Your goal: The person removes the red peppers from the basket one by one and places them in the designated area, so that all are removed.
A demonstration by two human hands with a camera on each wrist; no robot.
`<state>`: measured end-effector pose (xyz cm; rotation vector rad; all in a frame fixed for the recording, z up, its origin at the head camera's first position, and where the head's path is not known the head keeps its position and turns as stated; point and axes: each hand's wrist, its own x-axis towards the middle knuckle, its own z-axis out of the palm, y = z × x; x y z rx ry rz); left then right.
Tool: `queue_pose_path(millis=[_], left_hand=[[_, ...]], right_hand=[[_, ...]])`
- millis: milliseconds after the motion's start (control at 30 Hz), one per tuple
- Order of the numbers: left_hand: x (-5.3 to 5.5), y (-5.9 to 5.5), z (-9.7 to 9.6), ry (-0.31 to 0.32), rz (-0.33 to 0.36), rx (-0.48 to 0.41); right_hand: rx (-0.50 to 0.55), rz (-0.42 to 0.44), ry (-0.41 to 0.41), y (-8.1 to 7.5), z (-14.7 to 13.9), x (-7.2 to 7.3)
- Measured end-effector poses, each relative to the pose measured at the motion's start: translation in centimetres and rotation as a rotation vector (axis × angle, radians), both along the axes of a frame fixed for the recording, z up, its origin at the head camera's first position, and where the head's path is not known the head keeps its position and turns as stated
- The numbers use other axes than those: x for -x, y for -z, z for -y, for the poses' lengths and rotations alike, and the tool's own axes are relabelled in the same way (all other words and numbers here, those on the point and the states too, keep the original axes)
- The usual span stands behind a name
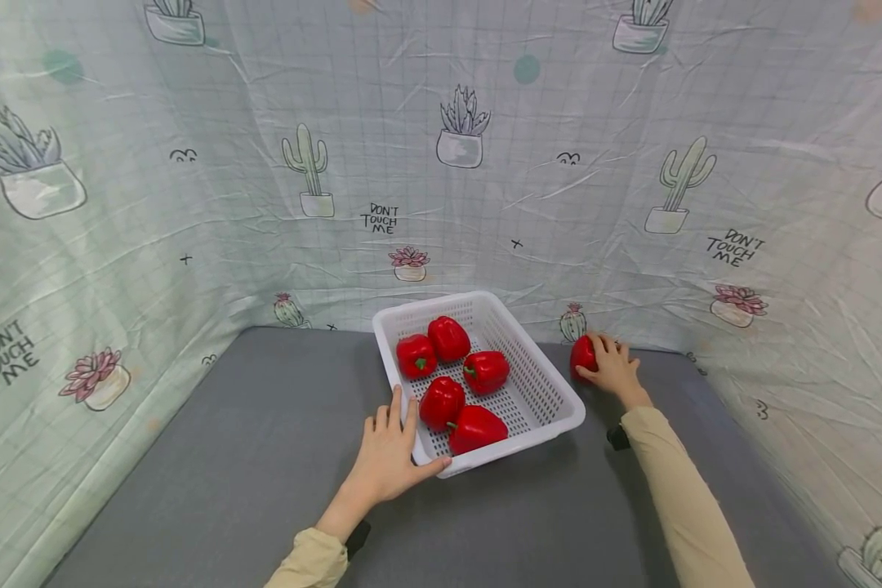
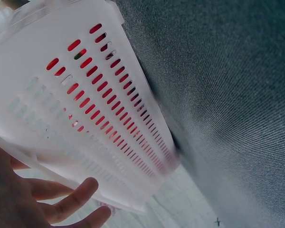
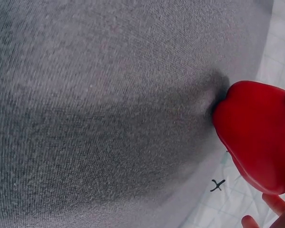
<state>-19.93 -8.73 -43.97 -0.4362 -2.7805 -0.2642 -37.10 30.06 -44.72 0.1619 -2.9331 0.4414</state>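
A white perforated plastic basket (image 1: 522,443) stands on the table with several red bell peppers (image 1: 487,372) inside. My left hand (image 1: 385,457) is at the basket's near left corner, fingers spread, thumb along the front rim. In the left wrist view the fingers (image 2: 69,202) lie beside the basket wall (image 2: 47,114), and red shows through its slots. Right of the basket, near the back edge, my right hand (image 1: 617,371) grips another red bell pepper (image 1: 582,358) from above. The right wrist view shows this pepper (image 3: 259,133) close to the table, with fingertips around it.
The dark grey table (image 1: 250,441) extends to both sides and in front of the basket. A pale curtain (image 1: 382,171) printed with cacti and lettering hangs behind the table and along both sides, close to the right hand.
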Motion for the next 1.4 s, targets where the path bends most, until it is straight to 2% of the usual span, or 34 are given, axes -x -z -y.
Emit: queue_pose_path(millis=[833,1167,1400], left_hand=[[-0.15,-0.08,-0.31,0.024,0.015,-0.028],[0.0,-0.17,-0.18,0.012,0.035,-0.021],[0.02,-0.2,-0.03,0.005,0.051,-0.029]], right_hand=[[-0.025,0.039,-0.008,-0.14,-0.27,-0.05],[-0.044,0.023,-0.012,-0.22,-0.4,0.04],[-0.021,0.002,-0.025,-0.26,-0.37,-0.16]])
